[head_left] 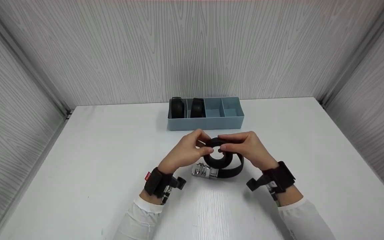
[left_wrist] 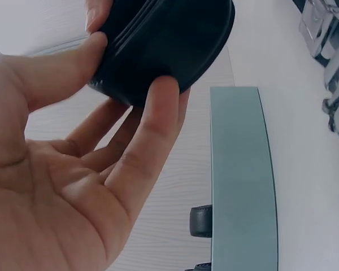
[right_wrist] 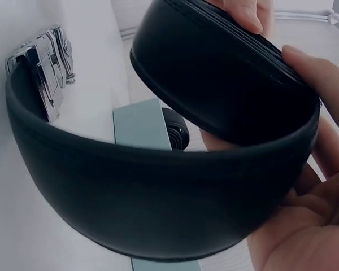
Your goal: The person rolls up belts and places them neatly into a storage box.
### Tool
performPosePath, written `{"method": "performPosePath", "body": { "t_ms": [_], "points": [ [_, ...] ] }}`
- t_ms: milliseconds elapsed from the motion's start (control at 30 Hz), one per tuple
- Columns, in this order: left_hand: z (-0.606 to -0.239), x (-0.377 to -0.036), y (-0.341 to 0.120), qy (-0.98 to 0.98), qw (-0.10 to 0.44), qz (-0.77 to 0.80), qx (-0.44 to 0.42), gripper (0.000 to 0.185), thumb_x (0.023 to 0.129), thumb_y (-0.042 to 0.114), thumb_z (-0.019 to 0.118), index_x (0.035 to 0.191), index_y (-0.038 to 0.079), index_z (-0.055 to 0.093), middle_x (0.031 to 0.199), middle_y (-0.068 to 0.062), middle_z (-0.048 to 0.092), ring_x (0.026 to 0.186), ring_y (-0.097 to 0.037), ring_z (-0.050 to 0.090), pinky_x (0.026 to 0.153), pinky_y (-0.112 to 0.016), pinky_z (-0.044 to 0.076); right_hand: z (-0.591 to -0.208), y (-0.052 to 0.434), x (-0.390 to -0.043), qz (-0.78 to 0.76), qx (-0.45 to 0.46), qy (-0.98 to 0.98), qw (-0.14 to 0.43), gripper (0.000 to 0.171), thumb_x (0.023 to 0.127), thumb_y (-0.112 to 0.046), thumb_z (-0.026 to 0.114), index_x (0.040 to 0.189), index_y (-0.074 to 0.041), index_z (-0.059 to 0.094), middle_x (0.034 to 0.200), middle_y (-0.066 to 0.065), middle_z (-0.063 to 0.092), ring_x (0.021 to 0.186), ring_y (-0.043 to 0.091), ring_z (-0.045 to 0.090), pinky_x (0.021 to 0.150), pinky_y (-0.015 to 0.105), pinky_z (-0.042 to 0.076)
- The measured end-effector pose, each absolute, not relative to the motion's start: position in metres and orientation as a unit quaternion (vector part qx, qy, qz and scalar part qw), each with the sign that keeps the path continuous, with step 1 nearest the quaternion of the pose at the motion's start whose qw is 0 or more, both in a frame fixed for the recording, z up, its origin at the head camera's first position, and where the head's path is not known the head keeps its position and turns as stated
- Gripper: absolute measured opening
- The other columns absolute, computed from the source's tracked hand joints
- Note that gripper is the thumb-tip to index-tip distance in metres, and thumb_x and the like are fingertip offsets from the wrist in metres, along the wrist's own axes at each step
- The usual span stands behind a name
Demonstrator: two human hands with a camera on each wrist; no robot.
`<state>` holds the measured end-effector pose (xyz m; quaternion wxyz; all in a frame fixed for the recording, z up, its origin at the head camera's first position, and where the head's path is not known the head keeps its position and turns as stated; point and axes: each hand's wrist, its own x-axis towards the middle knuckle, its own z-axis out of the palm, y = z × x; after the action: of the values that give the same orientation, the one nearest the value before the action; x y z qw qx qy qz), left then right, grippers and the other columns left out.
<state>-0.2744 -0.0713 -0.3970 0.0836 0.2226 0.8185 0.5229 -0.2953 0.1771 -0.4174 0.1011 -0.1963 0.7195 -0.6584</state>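
A black belt (head_left: 218, 163) is partly rolled into a ring between the two hands, above the white table. My left hand (head_left: 187, 151) pinches the ring's left side, thumb on the near face and fingers round the outer side, as the left wrist view shows. My right hand (head_left: 250, 150) grips its upper right with thumb and fingers. From under the right hand the loose end of the belt (right_wrist: 158, 197) curves down in a wide loop. It ends in a shiny silver buckle (head_left: 205, 171) left of the loop, near the tabletop.
Just beyond the hands, a blue-grey organizer box (head_left: 205, 124) stands on the white table (head_left: 112, 160). Its two left compartments hold rolled black belts (head_left: 178, 109); the two right ones show bare bottoms. Grey wood-patterned panels (head_left: 192, 50) enclose the back and sides.
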Motion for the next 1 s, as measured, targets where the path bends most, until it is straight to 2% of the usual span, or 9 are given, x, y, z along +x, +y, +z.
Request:
{"method": "performPosePath", "body": {
  "t_ms": [133, 233, 400, 533, 767, 867, 1000],
  "points": [
    [-0.399, -0.276, -0.069, 0.815, 0.037, 0.541, 0.205, 0.025, 0.101, 0.013, 0.069, 0.123, 0.005, 0.06, 0.121, -0.011, 0.067, 0.114, -0.026, 0.067, 0.095, -0.041, 0.054, -0.42, 0.171, -0.295, -0.697, -0.178, 0.692, 0.057, 0.045, 0.091, -0.014, 0.083, 0.131, 0.001, 0.07, 0.119, 0.015, 0.075, 0.102, 0.025, 0.075, 0.09, 0.033, 0.059],
    [-0.4, -0.276, -0.067, 0.807, 0.006, 0.56, 0.188, 0.027, 0.101, 0.012, 0.07, 0.125, 0.004, 0.06, 0.123, -0.013, 0.067, 0.116, -0.03, 0.067, 0.096, -0.042, 0.054, -0.422, 0.166, -0.294, -0.726, -0.16, 0.668, 0.026, 0.044, 0.092, -0.011, 0.081, 0.132, 0.002, 0.069, 0.117, 0.017, 0.075, 0.105, 0.028, 0.074, 0.091, 0.034, 0.059],
    [-0.401, -0.277, -0.068, 0.797, -0.004, 0.575, 0.184, 0.027, 0.102, 0.013, 0.069, 0.125, 0.003, 0.059, 0.123, -0.015, 0.067, 0.115, -0.032, 0.067, 0.095, -0.042, 0.055, -0.423, 0.166, -0.293, -0.729, -0.159, 0.665, 0.003, 0.042, 0.092, -0.01, 0.081, 0.132, 0.0, 0.07, 0.114, 0.018, 0.076, 0.102, 0.029, 0.075, 0.09, 0.037, 0.06],
    [-0.401, -0.278, -0.071, 0.792, 0.032, 0.576, 0.2, 0.028, 0.102, 0.013, 0.069, 0.125, 0.001, 0.058, 0.124, -0.015, 0.066, 0.111, -0.029, 0.069, 0.088, -0.039, 0.057, -0.42, 0.171, -0.294, -0.705, -0.179, 0.686, 0.019, 0.042, 0.093, -0.013, 0.081, 0.131, 0.001, 0.07, 0.115, 0.018, 0.075, 0.098, 0.026, 0.077, 0.089, 0.038, 0.06],
    [-0.399, -0.277, -0.072, 0.798, 0.112, 0.547, 0.226, 0.029, 0.099, 0.013, 0.072, 0.122, 0.001, 0.059, 0.12, -0.013, 0.066, 0.099, -0.02, 0.073, 0.078, -0.032, 0.058, -0.414, 0.183, -0.295, -0.637, -0.222, 0.731, 0.106, 0.041, 0.092, -0.015, 0.082, 0.129, 0.0, 0.072, 0.108, 0.02, 0.077, 0.095, 0.028, 0.077, 0.082, 0.032, 0.061],
    [-0.4, -0.276, -0.071, 0.8, 0.106, 0.55, 0.215, 0.028, 0.098, 0.012, 0.073, 0.121, 0.001, 0.061, 0.118, -0.012, 0.068, 0.098, -0.019, 0.073, 0.079, -0.032, 0.058, -0.414, 0.183, -0.296, -0.632, -0.223, 0.733, 0.11, 0.041, 0.092, -0.017, 0.082, 0.129, -0.002, 0.072, 0.108, 0.017, 0.077, 0.095, 0.027, 0.077, 0.082, 0.032, 0.061],
    [-0.4, -0.276, -0.069, 0.8, 0.065, 0.561, 0.204, 0.029, 0.1, 0.012, 0.072, 0.124, 0.001, 0.061, 0.119, -0.012, 0.069, 0.102, -0.021, 0.073, 0.083, -0.034, 0.057, -0.417, 0.178, -0.296, -0.665, -0.209, 0.712, 0.082, 0.041, 0.092, -0.014, 0.082, 0.13, -0.002, 0.072, 0.116, 0.017, 0.076, 0.099, 0.026, 0.076, 0.087, 0.033, 0.06]
  ]
}}
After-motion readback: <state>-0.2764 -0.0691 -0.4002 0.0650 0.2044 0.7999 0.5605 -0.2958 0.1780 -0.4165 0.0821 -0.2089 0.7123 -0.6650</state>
